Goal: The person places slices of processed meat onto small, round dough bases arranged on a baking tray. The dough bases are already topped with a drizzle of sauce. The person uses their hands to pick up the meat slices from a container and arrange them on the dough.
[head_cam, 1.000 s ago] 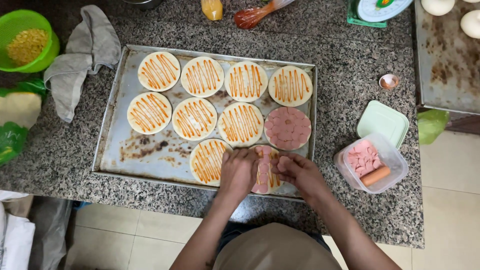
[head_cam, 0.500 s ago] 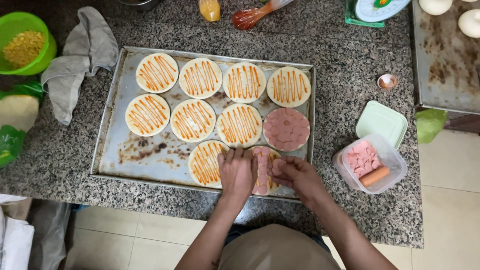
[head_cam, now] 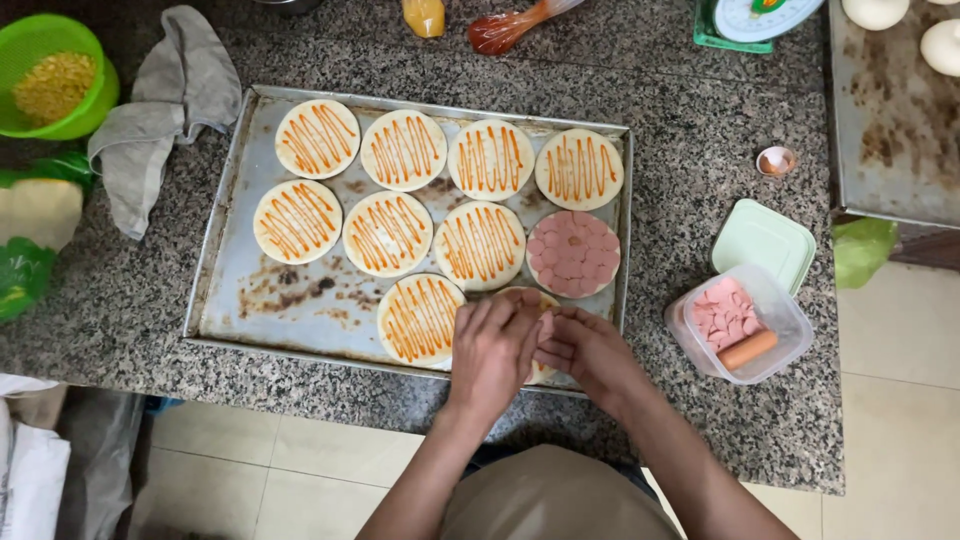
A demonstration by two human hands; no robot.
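Both hands, left hand (head_cam: pixel 492 350) and right hand (head_cam: pixel 590 352), lay pink sausage slices (head_cam: pixel 546 328) on the dough round (head_cam: pixel 535 305) at the tray's (head_cam: pixel 215 235) near edge, fingers pinching slices. More slices wait in the plastic tub (head_cam: pixel 740 325) on the tabletop; covering this round evenly looks like the step in hand.

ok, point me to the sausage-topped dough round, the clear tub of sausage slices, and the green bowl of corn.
sausage-topped dough round (head_cam: pixel 572 253), head view, middle of its pink slices.
clear tub (head_cam: pixel 790 345), head view, right side of its rim.
green bowl (head_cam: pixel 30 35), head view, upper left inner wall.
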